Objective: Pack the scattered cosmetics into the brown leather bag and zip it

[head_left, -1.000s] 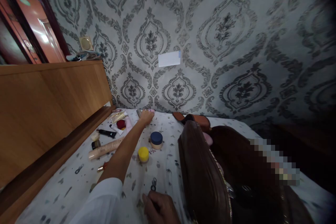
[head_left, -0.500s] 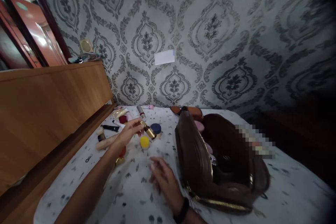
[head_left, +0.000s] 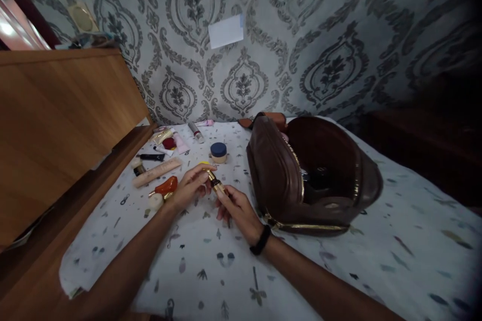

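Observation:
Between my two hands is a small gold and dark bottle (head_left: pixel 215 182), tilted above the patterned white sheet (head_left: pixel 211 271). My left hand (head_left: pixel 194 186) grips its upper left end with the fingertips. The fingers of my right hand (head_left: pixel 235 206) are closed on its lower right end. A yellow item (head_left: pixel 204 163) is mostly hidden behind my left hand. Just beyond stands a round jar with a dark blue lid (head_left: pixel 218 151). An orange-red item (head_left: pixel 166 186) and a whitish round one (head_left: pixel 155 202) lie left of my left hand.
A brown bag (head_left: pixel 274 170) stands unzipped on the right, with a dark item inside. Tubes and a long beige item (head_left: pixel 157 172) lie at the back left. A wooden board (head_left: pixel 68 130) borders the left; the patterned wall rises behind.
My right hand has come up to the gold bottle and taken hold of its lower end. The view has tilted down, and my left hand now covers most of the yellow item.

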{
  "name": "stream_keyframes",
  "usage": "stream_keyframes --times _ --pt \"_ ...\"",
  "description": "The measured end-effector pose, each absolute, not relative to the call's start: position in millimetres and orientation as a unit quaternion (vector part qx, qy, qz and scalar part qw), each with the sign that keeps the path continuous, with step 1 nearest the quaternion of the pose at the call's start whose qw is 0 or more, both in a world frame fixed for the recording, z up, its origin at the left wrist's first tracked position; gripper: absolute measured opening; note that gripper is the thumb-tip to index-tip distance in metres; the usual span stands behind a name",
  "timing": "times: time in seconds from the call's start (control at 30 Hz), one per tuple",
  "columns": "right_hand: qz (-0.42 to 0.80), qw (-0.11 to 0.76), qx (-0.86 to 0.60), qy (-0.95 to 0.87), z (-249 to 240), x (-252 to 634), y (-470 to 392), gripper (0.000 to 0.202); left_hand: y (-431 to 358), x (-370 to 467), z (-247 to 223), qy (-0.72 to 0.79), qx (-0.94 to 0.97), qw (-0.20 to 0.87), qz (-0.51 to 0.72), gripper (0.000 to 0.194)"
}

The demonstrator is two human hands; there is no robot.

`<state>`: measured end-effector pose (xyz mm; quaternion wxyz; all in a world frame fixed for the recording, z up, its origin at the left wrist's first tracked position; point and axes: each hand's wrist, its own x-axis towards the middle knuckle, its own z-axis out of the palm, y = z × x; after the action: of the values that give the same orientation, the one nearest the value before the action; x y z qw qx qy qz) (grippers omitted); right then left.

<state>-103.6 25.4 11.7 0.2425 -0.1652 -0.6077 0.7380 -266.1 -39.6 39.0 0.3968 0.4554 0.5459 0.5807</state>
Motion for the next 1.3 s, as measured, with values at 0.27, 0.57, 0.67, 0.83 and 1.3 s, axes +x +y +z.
stream_keyframes --times 0.27,0.57,0.67,0.83,1.3 --pt "0.718 0.249 -0.179 -0.625 12.6 -102.3 26.2 0.048 -35.4 -265.2 36.4 0.564 0.455 0.378 0.576 0.042" --pt "0.696 0.258 -0.201 -0.639 9.8 -102.2 24.1 0.037 -35.1 -267.4 35.0 0.616 0.492 0.28 0.548 0.052" --pt "0.693 0.257 -0.204 -0.641 10.7 -102.2 23.9 0.037 -35.8 -269.3 33.8 0.628 0.494 0.244 0.549 0.056" --pt "0.697 0.253 -0.209 -0.638 10.2 -102.0 24.6 0.037 -41.0 -269.3 42.4 0.582 0.504 0.293 0.566 0.046" --pt "0.701 0.253 -0.211 -0.632 11.3 -102.4 23.9 0.039 -39.5 -265.3 44.0 0.643 0.498 0.261 0.519 0.054"
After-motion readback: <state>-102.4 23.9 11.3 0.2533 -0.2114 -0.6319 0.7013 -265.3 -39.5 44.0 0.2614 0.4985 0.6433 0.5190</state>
